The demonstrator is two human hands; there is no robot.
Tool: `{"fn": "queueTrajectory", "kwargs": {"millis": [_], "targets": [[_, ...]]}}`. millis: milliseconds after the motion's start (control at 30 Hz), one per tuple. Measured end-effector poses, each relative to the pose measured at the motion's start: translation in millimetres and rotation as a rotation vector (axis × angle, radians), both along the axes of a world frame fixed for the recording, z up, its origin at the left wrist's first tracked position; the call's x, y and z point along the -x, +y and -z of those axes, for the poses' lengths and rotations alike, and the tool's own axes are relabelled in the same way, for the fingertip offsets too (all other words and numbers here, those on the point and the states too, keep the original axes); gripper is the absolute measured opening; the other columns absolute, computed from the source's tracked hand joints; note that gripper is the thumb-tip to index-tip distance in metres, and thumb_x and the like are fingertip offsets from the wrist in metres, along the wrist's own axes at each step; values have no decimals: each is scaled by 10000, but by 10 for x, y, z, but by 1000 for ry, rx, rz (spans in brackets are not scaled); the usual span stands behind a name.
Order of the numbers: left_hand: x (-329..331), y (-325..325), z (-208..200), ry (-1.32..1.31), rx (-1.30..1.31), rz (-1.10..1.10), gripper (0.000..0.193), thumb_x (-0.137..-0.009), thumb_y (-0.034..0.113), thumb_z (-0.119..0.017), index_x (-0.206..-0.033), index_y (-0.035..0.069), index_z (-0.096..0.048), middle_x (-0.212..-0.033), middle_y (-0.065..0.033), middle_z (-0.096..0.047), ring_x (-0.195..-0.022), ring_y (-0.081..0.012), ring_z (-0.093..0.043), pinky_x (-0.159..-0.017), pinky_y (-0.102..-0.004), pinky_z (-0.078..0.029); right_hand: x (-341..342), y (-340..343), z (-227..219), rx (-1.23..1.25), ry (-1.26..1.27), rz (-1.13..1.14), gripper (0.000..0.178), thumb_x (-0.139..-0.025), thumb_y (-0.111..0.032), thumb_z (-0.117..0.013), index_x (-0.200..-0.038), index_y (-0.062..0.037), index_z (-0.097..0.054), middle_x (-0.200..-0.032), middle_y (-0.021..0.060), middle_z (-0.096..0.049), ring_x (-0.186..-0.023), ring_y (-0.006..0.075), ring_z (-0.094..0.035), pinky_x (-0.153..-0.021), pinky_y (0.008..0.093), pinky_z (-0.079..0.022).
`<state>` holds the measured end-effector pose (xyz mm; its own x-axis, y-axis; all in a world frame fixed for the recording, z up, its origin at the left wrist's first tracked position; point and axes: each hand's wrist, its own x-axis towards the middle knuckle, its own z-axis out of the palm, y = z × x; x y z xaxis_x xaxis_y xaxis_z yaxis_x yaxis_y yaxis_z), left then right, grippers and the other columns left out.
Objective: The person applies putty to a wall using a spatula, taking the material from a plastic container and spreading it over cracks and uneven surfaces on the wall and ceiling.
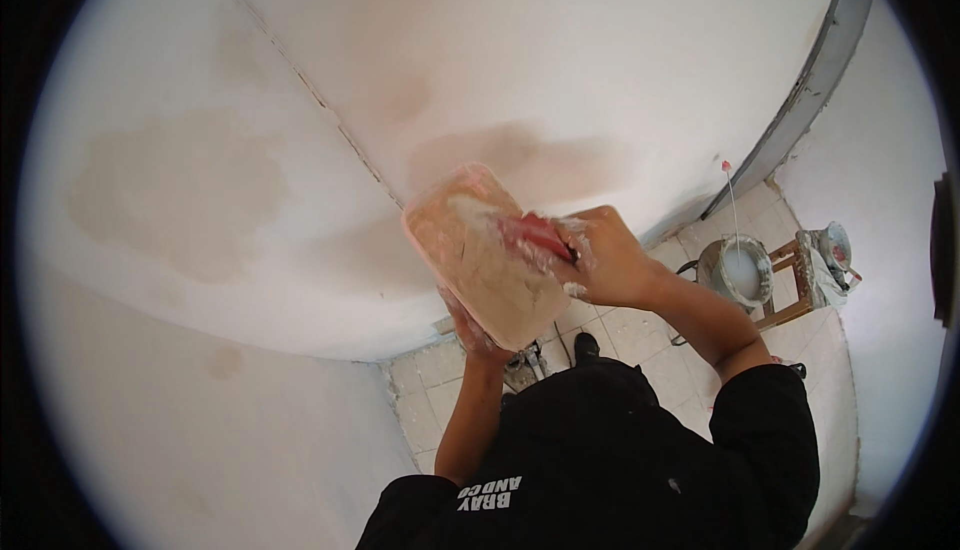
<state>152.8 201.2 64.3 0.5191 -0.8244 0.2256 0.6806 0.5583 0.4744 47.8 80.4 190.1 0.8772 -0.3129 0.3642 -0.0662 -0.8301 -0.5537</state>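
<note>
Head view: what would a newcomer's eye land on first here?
Mid-frame, the pink plaster-smeared board, propped from below by the left hand while the right hand scrapes a red-handled tool across it. Behind it, the white wall with damp tan patches; lower right, a bucket on the tiled floor.

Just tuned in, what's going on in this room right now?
A person holds a pink plaster board up from beneath with the left hand. The right hand grips a red-handled trowel against the paste on the board. The white wall ahead shows damp tan patches. Down on the tiled floor stands a bucket with a stick in it.
</note>
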Motion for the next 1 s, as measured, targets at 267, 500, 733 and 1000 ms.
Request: {"fn": "queueTrajectory", "kwargs": {"millis": [267, 500, 733, 1000], "targets": [[167, -109, 104, 14, -43, -82, 647, -884, 562, -314, -1350, 116, -273, -1310, -55, -392, -1175, -240, -407, -970, -396, -360, -110, 91, 261, 34, -233, -34, 266, -684, -91, -637, -927, 13, -608, -650, 138, -584, -568, 292, -578, -529, 344, -466], [98, -108, 86, -12, -31, -28, 696, -873, 588, -309, -1360, 96, -238, -1314, -92, -370, -1168, -258, -409, -972, -399, -362, 38, 51, 124, -303, 42, 42, 211, -746, -131, -605, -904, 9, -623, -677, 166, -584, -631, 324, -572, -587, 386, -451], [114, -141, 275, 69, -100, -35, 663, -886, 547, -324, -1368, 104, -224, -1328, -106, -358, -1191, -269, -394, -981, -418, -351, -25, -61, 251, -103, -91, 49, 203, -681, -55, -656, -868, 16, -621, -719, 156, -609, -647, 282, -597, -595, 330, -481], [113, -204, 280, 88, -61, 62, 659, -879, 537, -350, -1360, 101, -238, -1308, -109, -386, -1173, -281, -410, -978, -424, -353, 155, -181, 46, -15, -27, 57, 297, -641, -106, -650, -884, 57, -602, -769, 181, -605, -726, 333, -594, -650, 381, -474]]}}
